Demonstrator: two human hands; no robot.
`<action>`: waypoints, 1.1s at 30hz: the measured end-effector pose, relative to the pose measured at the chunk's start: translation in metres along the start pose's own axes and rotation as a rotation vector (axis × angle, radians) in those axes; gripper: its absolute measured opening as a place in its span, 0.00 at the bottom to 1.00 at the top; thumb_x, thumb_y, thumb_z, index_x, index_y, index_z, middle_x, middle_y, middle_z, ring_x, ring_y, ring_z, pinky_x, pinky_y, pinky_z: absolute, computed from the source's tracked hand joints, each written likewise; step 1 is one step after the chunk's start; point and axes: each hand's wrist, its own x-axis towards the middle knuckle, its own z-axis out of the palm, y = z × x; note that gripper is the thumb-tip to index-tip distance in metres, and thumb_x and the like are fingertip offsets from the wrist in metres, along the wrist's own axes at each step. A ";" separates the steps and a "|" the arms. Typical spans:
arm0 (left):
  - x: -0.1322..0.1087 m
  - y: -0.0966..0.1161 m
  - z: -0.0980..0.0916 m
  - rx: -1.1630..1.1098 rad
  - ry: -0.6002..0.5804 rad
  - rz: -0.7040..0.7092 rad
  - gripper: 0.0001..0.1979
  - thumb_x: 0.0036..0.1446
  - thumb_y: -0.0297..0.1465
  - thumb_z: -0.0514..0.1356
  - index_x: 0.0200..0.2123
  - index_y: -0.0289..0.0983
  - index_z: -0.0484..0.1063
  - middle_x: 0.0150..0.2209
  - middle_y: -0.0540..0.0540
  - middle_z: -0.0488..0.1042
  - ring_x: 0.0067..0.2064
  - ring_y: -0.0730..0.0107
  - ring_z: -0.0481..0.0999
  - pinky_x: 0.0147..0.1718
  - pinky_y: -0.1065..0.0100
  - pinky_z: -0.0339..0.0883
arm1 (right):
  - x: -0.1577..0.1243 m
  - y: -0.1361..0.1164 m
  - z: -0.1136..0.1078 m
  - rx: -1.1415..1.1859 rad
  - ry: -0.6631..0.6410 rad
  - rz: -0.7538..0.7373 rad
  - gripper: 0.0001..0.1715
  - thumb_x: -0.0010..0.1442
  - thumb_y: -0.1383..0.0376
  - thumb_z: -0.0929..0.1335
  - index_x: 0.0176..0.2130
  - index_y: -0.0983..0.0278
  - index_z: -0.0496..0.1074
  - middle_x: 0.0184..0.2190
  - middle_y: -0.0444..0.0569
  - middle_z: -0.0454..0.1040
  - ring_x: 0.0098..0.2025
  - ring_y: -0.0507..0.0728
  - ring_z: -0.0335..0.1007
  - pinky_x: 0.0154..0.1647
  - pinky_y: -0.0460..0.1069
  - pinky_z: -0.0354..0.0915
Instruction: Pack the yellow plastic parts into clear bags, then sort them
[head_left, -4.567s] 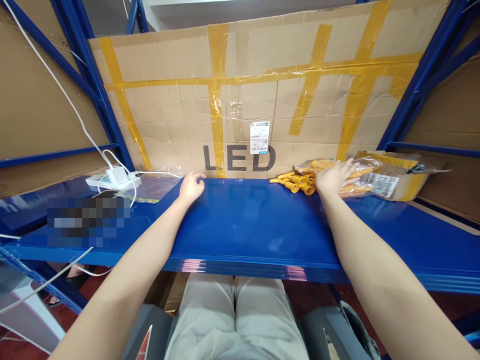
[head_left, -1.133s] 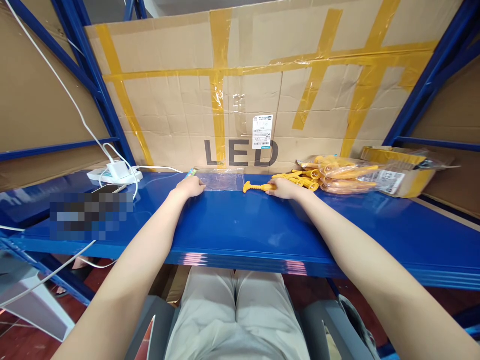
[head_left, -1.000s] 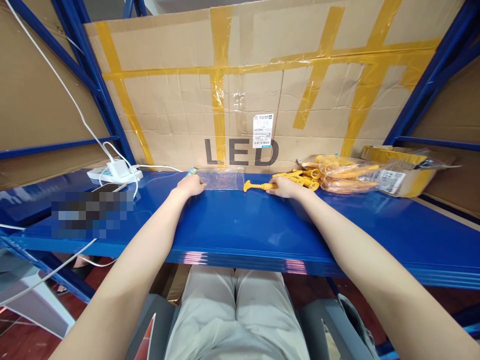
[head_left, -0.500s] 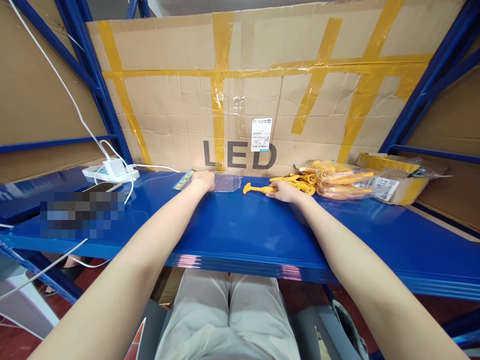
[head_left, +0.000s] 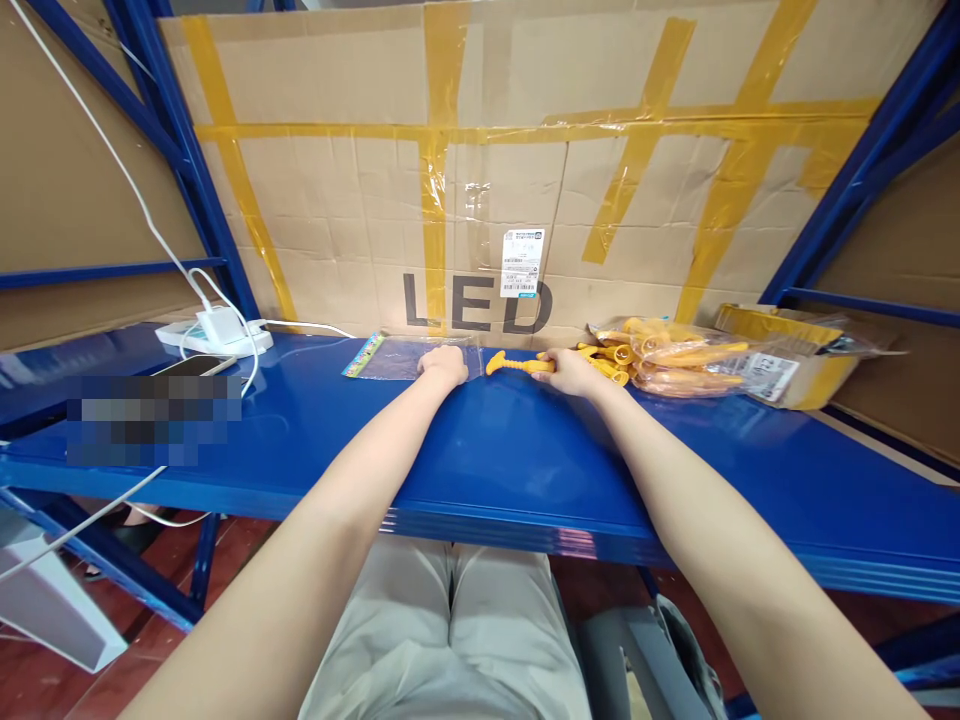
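A clear plastic bag [head_left: 401,357] with a coloured header card lies flat on the blue shelf [head_left: 480,450] by the cardboard wall. My left hand [head_left: 444,363] rests closed on the bag's right end, fingers pressed on the film. My right hand [head_left: 568,371] grips one end of a long yellow plastic piece [head_left: 517,366], which lies on the shelf with its other end pointing at the bag's mouth, close to my left hand.
Several more yellow pieces [head_left: 611,356] and plastic bags of them [head_left: 679,357] lie to the right, beside an open carton [head_left: 795,350]. A white power strip with charger [head_left: 214,335] and a phone [head_left: 191,366] sit at the left. A taped cardboard sheet marked LED [head_left: 480,180] backs the shelf.
My left hand has slid right along the clear bag to its right end. My right hand has brought the yellow piece from the pile toward the bag.
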 end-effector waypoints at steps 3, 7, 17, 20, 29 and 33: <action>-0.001 -0.003 -0.002 0.027 -0.014 0.038 0.25 0.58 0.39 0.57 0.56 0.32 0.69 0.57 0.32 0.70 0.57 0.50 0.71 0.53 0.55 0.66 | 0.001 -0.001 -0.002 0.018 0.104 0.005 0.14 0.59 0.63 0.68 0.44 0.68 0.73 0.40 0.55 0.77 0.42 0.57 0.73 0.42 0.47 0.64; -0.008 -0.004 -0.003 0.043 -0.041 0.098 0.32 0.56 0.50 0.55 0.55 0.32 0.70 0.56 0.31 0.71 0.56 0.47 0.71 0.53 0.54 0.66 | 0.001 -0.007 -0.001 0.086 0.118 -0.060 0.15 0.59 0.61 0.68 0.43 0.68 0.73 0.39 0.53 0.77 0.39 0.56 0.72 0.41 0.47 0.64; -0.021 -0.011 0.008 -0.022 0.068 0.099 0.23 0.60 0.38 0.54 0.54 0.31 0.69 0.53 0.32 0.73 0.54 0.52 0.73 0.48 0.61 0.68 | -0.004 -0.012 0.004 0.015 -0.092 -0.106 0.14 0.56 0.60 0.70 0.42 0.64 0.74 0.34 0.48 0.77 0.34 0.54 0.72 0.35 0.46 0.64; -0.023 -0.010 0.007 -0.018 0.067 0.157 0.21 0.60 0.40 0.54 0.50 0.33 0.73 0.51 0.34 0.74 0.53 0.52 0.74 0.47 0.61 0.68 | -0.003 -0.012 0.003 0.019 -0.086 -0.109 0.14 0.56 0.60 0.70 0.42 0.64 0.74 0.34 0.48 0.77 0.34 0.54 0.72 0.35 0.46 0.64; -0.039 0.011 0.008 -0.051 0.231 0.378 0.14 0.61 0.32 0.49 0.45 0.37 0.72 0.44 0.40 0.78 0.48 0.54 0.77 0.43 0.60 0.69 | -0.009 -0.029 0.001 0.073 -0.030 -0.186 0.14 0.55 0.62 0.70 0.41 0.66 0.76 0.36 0.48 0.78 0.35 0.53 0.72 0.37 0.45 0.64; -0.046 0.018 0.008 -0.092 0.264 0.427 0.14 0.60 0.31 0.49 0.45 0.38 0.71 0.44 0.42 0.78 0.47 0.56 0.77 0.43 0.61 0.68 | -0.010 -0.035 0.005 0.194 -0.083 -0.243 0.16 0.54 0.64 0.69 0.43 0.67 0.76 0.35 0.46 0.78 0.32 0.52 0.71 0.33 0.44 0.64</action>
